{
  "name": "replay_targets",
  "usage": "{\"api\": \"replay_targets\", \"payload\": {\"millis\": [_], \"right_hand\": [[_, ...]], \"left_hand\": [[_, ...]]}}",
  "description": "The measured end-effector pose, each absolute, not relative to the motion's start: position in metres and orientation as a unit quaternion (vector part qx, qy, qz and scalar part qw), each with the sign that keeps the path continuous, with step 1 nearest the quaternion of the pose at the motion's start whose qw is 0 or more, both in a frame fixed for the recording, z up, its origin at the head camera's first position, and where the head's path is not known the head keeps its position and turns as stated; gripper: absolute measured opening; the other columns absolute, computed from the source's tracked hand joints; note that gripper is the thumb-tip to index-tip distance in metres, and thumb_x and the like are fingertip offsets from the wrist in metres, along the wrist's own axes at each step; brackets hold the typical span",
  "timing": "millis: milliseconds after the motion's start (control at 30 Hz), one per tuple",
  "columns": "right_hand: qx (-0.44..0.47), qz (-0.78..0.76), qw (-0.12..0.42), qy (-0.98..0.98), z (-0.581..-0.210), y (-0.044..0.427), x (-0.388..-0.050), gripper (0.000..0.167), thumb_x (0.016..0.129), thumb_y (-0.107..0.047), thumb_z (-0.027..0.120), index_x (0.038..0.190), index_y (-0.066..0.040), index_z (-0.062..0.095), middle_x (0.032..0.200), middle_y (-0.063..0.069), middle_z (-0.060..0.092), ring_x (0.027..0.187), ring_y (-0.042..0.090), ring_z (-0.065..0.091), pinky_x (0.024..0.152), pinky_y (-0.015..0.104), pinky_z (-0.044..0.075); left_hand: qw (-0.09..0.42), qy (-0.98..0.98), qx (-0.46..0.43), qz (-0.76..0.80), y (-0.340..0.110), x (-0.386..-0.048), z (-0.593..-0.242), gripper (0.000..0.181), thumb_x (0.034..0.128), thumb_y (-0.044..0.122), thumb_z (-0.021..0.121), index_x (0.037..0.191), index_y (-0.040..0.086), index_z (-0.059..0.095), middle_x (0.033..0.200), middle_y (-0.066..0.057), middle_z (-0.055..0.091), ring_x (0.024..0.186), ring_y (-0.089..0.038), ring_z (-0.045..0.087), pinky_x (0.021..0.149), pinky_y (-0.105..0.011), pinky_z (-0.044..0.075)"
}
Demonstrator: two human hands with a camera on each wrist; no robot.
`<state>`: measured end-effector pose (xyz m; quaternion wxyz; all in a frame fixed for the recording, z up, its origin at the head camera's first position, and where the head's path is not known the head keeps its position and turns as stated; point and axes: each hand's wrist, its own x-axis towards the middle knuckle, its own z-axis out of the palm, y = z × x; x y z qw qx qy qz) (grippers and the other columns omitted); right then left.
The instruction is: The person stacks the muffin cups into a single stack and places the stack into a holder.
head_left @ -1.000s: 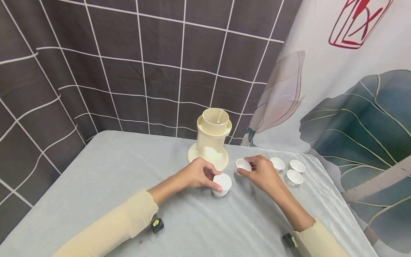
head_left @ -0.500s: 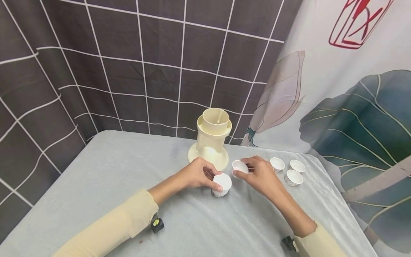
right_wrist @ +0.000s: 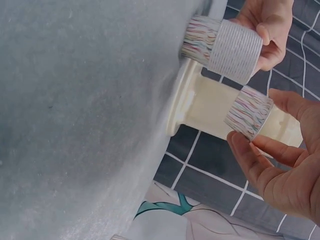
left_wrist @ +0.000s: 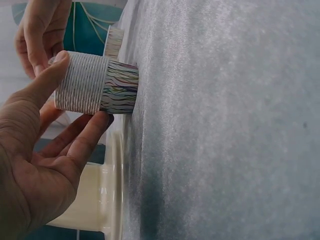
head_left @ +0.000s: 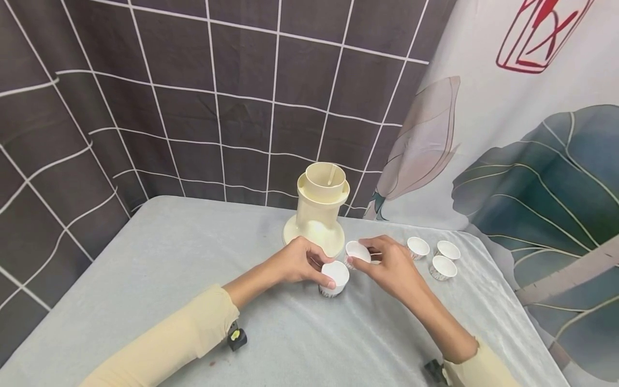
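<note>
My left hand (head_left: pixel 301 262) grips a stack of nested paper baking cups (left_wrist: pixel 82 82), thumb on one side and fingers on the other. The stack's many rims show above the streaked wall of its lowest cup, which rests on the cloth. Just to the right, my right hand (head_left: pixel 393 264) pinches a single paper baking cup (right_wrist: pixel 248 112) between thumb and fingers. That cup is off the cloth, its white inside facing up in the head view. The two cups are close together but apart. Behind them stands a cream plastic cylinder (head_left: pixel 316 215) on a round base.
Several loose things stand about: one paper cup (head_left: pixel 418 248), another cup (head_left: pixel 447 250) and a third cup (head_left: pixel 443 267) sit upright at the right. A grey-blue cloth (head_left: pixel 193 258) covers the table. A dark gridded curtain (head_left: pixel 232 123) hangs behind.
My right hand has moved a little to the left with its single cup, nearer the stack. The left hand and the stack have stayed still.
</note>
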<state>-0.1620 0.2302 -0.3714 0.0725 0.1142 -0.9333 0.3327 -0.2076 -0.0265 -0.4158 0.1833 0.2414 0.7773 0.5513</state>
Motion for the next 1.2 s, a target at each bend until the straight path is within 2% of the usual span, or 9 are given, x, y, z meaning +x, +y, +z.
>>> {"api": "replay_targets", "payload": {"millis": [367, 633, 867, 1200], "right_hand": [[0.133, 0.352, 0.067, -0.924, -0.369, 0.222, -0.154, 0.045, 0.095, -0.03, 0.094, 0.129, -0.004, 0.082, 0.129, 0.015, 0.079, 0.106, 0.031, 0.083, 0.092, 0.043, 0.072], [0.139, 0.367, 0.058, -0.918, -0.372, 0.215, -0.15, 0.042, 0.093, -0.026, 0.095, 0.128, -0.006, 0.082, 0.126, 0.011, 0.08, 0.111, 0.028, 0.082, 0.096, 0.041, 0.071], [0.155, 0.371, 0.062, -0.914, -0.373, 0.211, -0.147, 0.044, 0.092, -0.026, 0.096, 0.129, -0.006, 0.082, 0.126, 0.009, 0.08, 0.116, 0.028, 0.08, 0.099, 0.041, 0.071], [0.169, 0.378, 0.075, -0.907, -0.377, 0.208, -0.145, 0.045, 0.091, -0.026, 0.097, 0.13, -0.007, 0.082, 0.126, 0.009, 0.079, 0.119, 0.028, 0.079, 0.1, 0.038, 0.07]], "left_hand": [[0.185, 0.767, 0.245, 0.563, -0.027, -0.207, -0.419, 0.041, 0.0799, 0.005, 0.102, 0.117, -0.003, 0.085, 0.104, -0.016, 0.088, 0.091, -0.015, 0.085, 0.087, -0.026, 0.07], [0.183, 0.759, 0.239, 0.578, -0.027, -0.206, -0.424, 0.042, 0.0799, 0.005, 0.102, 0.118, -0.002, 0.085, 0.105, -0.015, 0.088, 0.09, -0.013, 0.084, 0.087, -0.025, 0.07], [0.178, 0.755, 0.236, 0.586, -0.029, -0.205, -0.425, 0.043, 0.0805, 0.004, 0.101, 0.119, -0.006, 0.084, 0.105, -0.017, 0.088, 0.094, -0.017, 0.086, 0.089, -0.028, 0.071], [0.166, 0.753, 0.257, 0.582, -0.031, -0.203, -0.427, 0.035, 0.0828, 0.008, 0.101, 0.114, -0.001, 0.087, 0.101, -0.012, 0.089, 0.096, -0.019, 0.086, 0.087, -0.022, 0.068]]}}
